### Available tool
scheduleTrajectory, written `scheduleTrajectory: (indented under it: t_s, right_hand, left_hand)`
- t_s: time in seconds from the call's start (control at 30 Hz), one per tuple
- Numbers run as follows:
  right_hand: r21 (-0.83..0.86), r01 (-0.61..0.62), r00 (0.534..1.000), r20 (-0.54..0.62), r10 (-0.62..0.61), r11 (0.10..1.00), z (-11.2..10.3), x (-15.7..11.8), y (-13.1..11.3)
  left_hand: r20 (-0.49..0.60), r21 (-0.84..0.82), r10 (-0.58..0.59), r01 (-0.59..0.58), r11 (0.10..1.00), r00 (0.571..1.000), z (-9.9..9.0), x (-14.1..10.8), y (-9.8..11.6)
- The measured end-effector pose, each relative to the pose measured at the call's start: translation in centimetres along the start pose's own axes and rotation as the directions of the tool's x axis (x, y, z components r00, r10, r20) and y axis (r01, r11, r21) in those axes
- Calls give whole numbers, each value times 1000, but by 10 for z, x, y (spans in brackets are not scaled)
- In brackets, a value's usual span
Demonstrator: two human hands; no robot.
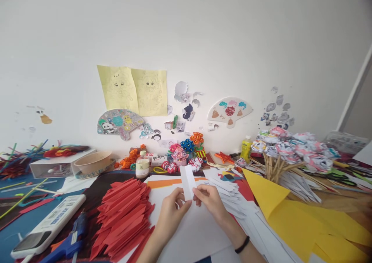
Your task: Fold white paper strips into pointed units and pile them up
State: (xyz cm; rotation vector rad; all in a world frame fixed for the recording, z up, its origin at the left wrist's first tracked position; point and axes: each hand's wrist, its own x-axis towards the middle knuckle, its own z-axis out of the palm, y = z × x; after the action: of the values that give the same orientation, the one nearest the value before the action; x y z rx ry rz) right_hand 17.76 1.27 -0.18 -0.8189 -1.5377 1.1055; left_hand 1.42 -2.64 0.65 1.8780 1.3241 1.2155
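A narrow strip of white paper (187,179) with a lengthwise crease stands tilted between my two hands. My left hand (175,205) grips its lower left edge with thumb and fingers. On the right edge, my right hand (209,199) pinches the same strip. Below both hands lie large white sheets (192,232). Left of them is a heap of folded red paper strips (124,216). A pile of cut white paper strips (225,195) spreads just beyond my right hand.
A blue glue gun (72,236) and a white power strip (52,226) lie at the left. Yellow paper (302,220) covers the right side. Behind stand a glue bottle (142,166), small craft flowers (187,146) and paper roses on sticks (293,148).
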Motion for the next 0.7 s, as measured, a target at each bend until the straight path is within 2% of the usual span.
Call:
scheduleTrajectory:
  t_s: [0.07,0.13,0.2,0.27,0.37,0.53,0.6,0.7]
  right_hand:
    - [-25,-7,1000,-24,6,1000,-2,1,1]
    - [-44,-8,1000,-29,6,999,-3,1,2]
    - [-54,-2,1000,-23,1,999,-3,1,3]
    - [-54,2,1000,-15,-3,999,-2,1,2]
    - [-51,-1,1000,-1,1,999,-1,0,0]
    - [-41,-2,1000,18,3,999,1,1,-4]
    - [-27,3,999,45,-2,1000,1,1,-4]
    - [20,-10,998,61,9,1000,1,0,-6]
  left_hand:
    - [-65,176,128,-114,978,990,0,-3,-1]
    - [-85,371,281,-232,899,956,-1,-5,-4]
    - [-30,557,430,-342,757,903,-2,-7,-5]
    - [38,669,526,-413,618,850,-5,-6,-5]
    - [80,724,592,-455,519,802,-10,-5,-5]
    - [138,705,620,-516,486,773,-16,-3,-5]
    - [142,685,597,-514,517,790,-16,-3,-4]
    - [74,628,521,-445,638,851,-13,-2,-3]
